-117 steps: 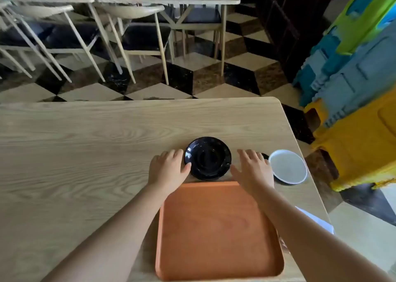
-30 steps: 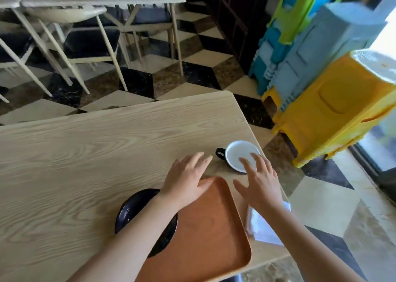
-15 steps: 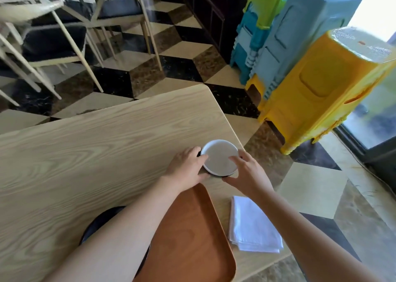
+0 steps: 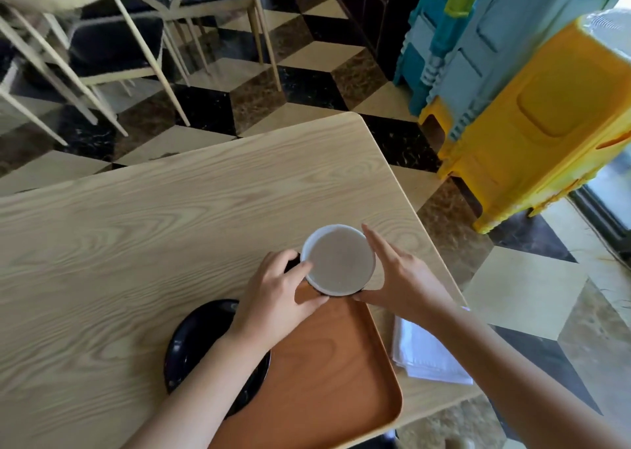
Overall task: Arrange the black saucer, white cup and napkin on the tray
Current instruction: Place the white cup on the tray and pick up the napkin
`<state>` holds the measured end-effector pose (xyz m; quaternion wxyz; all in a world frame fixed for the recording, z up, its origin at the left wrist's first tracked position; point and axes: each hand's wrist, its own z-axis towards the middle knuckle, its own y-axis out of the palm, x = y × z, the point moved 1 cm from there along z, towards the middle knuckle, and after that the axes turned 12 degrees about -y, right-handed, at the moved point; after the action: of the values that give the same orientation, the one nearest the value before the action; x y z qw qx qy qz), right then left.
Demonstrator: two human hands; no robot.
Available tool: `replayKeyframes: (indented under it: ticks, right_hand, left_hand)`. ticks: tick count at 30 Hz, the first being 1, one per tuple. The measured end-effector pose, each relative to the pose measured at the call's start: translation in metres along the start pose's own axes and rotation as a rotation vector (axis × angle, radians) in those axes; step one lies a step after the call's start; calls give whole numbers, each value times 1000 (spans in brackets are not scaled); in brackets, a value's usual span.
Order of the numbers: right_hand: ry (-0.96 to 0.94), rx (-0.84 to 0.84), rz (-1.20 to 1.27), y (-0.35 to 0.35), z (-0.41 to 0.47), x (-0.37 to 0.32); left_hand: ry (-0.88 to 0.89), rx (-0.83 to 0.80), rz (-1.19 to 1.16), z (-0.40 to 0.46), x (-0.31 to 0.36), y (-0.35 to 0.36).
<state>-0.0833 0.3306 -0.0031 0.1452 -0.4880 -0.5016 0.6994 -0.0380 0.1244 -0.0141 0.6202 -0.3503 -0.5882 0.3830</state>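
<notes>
The white cup (image 4: 339,260), dark on the outside, is held between my two hands above the far corner of the orange tray (image 4: 321,373). My left hand (image 4: 273,298) grips its left side at the handle. My right hand (image 4: 399,278) presses its right side with the fingers stretched out. The black saucer (image 4: 194,339) lies at the tray's left edge, partly under my left forearm; whether it rests on the tray I cannot tell. The folded white napkin (image 4: 423,353) lies on the table to the right of the tray.
The wooden table (image 4: 170,216) ends close to the napkin on the right. Stacked yellow and blue plastic stools (image 4: 532,114) stand on the floor to the right. Chairs (image 4: 112,45) and another table are behind.
Both hands left the saucer, reached right and closed on the cup. The cup has since moved toward the tray's far corner. The view has swung to the right.
</notes>
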Motion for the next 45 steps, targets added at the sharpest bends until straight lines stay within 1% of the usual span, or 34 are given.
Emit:
replayKeyframes:
  ticks: [3, 7, 14, 22, 29, 31, 34, 36, 37, 39, 42, 43, 45]
  right_hand:
    - [-14, -77, -11, 13, -4, -8]
    - [-55, -124, -12, 25, -10, -12]
    - [-83, -199, -37, 29, -9, -9]
    - [-94, -187, -53, 29, -9, -7]
    - [-131, -186, -79, 30, -13, -10]
    - [-151, -160, -114, 30, -16, -13]
    - [-170, -128, -185, 29, -25, -21]
    - [-123, -65, -181, 26, -37, -22]
    - [-67, -18, -166, 24, -45, -20]
    - [77, 51, -163, 20, -67, -5]
    - [299, 28, -194, 15, -99, 27]
    - [351, 8, -192, 15, -106, 37]
    - [396, -34, -197, 15, -117, 51]
  left_hand:
    - [-69, -12, 17, -26, -8, 0]
    - [-118, -53, 15, -48, -14, 5]
    - [-122, -27, -9, -59, -14, 11]
    - [-111, 16, 10, -59, -15, 13]
    - [-102, 12, 45, -64, -16, 12]
    - [-86, 13, 74, -64, -13, 8]
    - [-67, 81, 75, -69, -9, -2]
    - [-33, 163, 20, -73, 1, -7]
    - [-5, 168, -3, -74, 10, -7]
    - [59, 72, -32, -70, 37, 0]
    - [136, -119, -33, -53, 80, 24]
    - [166, -146, -22, -46, 91, 32]
    - [226, -138, 54, -32, 108, 50]
